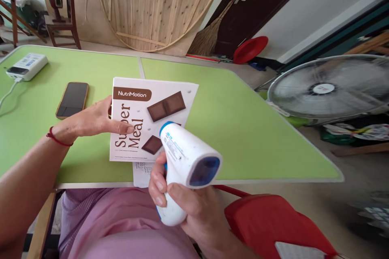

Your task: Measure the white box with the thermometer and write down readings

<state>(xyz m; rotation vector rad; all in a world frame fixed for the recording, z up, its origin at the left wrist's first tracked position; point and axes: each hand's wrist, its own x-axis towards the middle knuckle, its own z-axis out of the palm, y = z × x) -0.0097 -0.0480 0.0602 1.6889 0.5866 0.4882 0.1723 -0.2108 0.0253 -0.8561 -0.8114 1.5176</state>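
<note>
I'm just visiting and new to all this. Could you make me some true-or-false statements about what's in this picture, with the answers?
1. The left hand holds the box. True.
2. The phone lies on the green table. True.
3. The right hand holds a cup. False: it holds a thermometer.
4. A cable is plugged into the phone. False: the cable goes into the white device.
5. The box's front reads "NutriMotion". True.
6. The fan is on the left side of the picture. False: the fan is on the right side.
</note>
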